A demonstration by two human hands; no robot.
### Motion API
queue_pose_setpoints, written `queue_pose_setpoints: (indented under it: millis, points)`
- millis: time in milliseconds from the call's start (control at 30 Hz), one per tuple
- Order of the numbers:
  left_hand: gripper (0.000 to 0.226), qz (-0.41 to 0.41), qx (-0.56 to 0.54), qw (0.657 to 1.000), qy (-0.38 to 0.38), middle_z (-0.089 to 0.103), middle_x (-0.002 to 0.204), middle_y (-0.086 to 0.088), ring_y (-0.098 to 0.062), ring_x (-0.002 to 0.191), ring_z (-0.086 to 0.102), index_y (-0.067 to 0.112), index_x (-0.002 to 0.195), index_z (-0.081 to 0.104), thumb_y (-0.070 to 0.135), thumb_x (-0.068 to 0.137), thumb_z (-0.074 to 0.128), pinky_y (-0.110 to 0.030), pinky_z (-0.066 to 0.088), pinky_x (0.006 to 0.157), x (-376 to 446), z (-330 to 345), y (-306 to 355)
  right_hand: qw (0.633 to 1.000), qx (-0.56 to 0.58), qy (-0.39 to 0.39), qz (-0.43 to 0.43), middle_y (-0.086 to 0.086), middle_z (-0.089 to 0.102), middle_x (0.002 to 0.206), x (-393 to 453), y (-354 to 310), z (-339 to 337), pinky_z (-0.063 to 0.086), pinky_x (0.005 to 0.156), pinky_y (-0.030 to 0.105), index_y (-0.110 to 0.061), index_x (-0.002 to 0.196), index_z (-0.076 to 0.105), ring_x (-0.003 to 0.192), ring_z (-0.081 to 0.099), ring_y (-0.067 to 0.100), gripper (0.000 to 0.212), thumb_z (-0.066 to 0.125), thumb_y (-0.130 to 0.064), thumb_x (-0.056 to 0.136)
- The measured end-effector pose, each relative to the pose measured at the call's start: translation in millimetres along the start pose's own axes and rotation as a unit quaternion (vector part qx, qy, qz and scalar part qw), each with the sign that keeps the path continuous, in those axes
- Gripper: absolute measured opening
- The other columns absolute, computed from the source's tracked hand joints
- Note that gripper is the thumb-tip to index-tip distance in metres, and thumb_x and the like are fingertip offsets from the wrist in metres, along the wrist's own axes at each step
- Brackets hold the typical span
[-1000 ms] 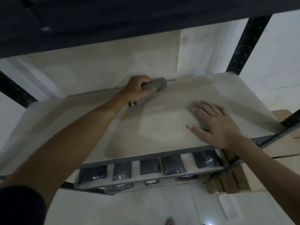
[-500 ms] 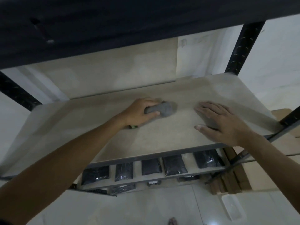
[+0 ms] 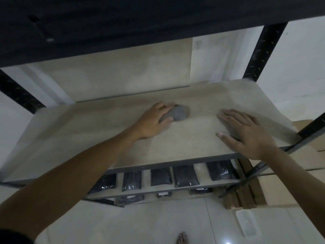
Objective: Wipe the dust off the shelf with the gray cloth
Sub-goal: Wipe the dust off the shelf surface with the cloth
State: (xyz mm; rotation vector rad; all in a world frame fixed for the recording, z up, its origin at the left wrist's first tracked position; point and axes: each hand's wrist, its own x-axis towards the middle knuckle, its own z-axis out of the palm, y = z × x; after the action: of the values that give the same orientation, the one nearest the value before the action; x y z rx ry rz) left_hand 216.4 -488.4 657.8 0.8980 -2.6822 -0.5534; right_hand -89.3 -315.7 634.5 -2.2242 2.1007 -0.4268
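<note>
1. Gripping the gray cloth (image 3: 177, 114) bunched in its curled fingers, the left hand (image 3: 154, 120) presses it on the shelf (image 3: 105, 138) toward the rear edge, mid-width.
2. Right hand (image 3: 246, 132) lies flat, fingers spread, near the front right corner.
3. Dark packets (image 3: 184, 176) line the lower shelf (image 3: 198, 169) in a row.
4. Black uprights (image 3: 263, 51) frame the rear corners; stacked wooden blocks (image 3: 244, 196) stand beside the right side.

The shelf (image 3: 184, 138) board is left bare across its left part and along the front edge. Its middle is taken up by the left hand (image 3: 151, 123), by which the gray cloth (image 3: 177, 114) is gripped, and its right part by the right hand (image 3: 246, 132), laid flat. Movement upward is bounded by the dark shelf above (image 3: 140, 23), and the right rear corner by a black upright post (image 3: 262, 53).
</note>
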Motion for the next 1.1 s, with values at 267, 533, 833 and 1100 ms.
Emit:
queue_pose_setpoints:
  millis: [267, 533, 833, 1100]
  points:
    - [0.032, 0.006, -0.037, 0.999, 0.005, 0.066, 0.112, -0.017, -0.029, 0.103, 0.062, -0.002, 0.115, 0.066, 0.022, 0.098, 0.057, -0.036, 0.048, 0.094, -13, -18, 20, 1.0, 0.003, -0.013, -0.001, -0.008, 0.028, 0.165, 0, 2, -3, 0.019, 0.123, 0.041, -0.029, 0.156, 0.031, 0.154, 0.02, 0.012, 0.074, 0.024, -0.071, 0.096]
    - [0.037, -0.029, -0.007, 0.999, 0.015, 0.058, 0.114, -0.02, -0.032, 0.108, 0.056, 0.001, 0.135, 0.057, 0.018, 0.102, 0.055, -0.034, 0.043, 0.095, -18, 4, 21, 1.0, -0.01, -0.007, -0.009, -0.007, 0.031, 0.163, 0, 5, 0, 0.021, 0.121, 0.041, -0.029, 0.155, 0.031, 0.152, 0.023, 0.013, 0.072, 0.025, -0.071, 0.097]
    - [0.021, 0.026, -0.13, 0.99, -0.041, 0.058, 0.105, 0.017, 0.004, 0.101, 0.057, 0.029, 0.117, 0.064, 0.028, 0.096, 0.062, -0.018, 0.046, 0.088, -87, 7, 65, 1.0, -0.01, -0.018, -0.008, -0.006, 0.029, 0.164, 1, 2, -3, 0.021, 0.122, 0.043, -0.029, 0.155, 0.029, 0.152, 0.023, 0.015, 0.074, 0.02, -0.073, 0.097]
    - [0.03, -0.051, -0.003, 0.998, 0.034, 0.06, 0.109, -0.016, -0.03, 0.104, 0.055, 0.004, 0.128, 0.061, 0.019, 0.102, 0.055, -0.038, 0.045, 0.093, -37, 5, 6, 1.0, -0.021, -0.011, -0.01, -0.007, 0.032, 0.163, 0, 1, -2, 0.022, 0.12, 0.044, -0.03, 0.154, 0.031, 0.151, 0.025, 0.015, 0.071, 0.023, -0.071, 0.097]
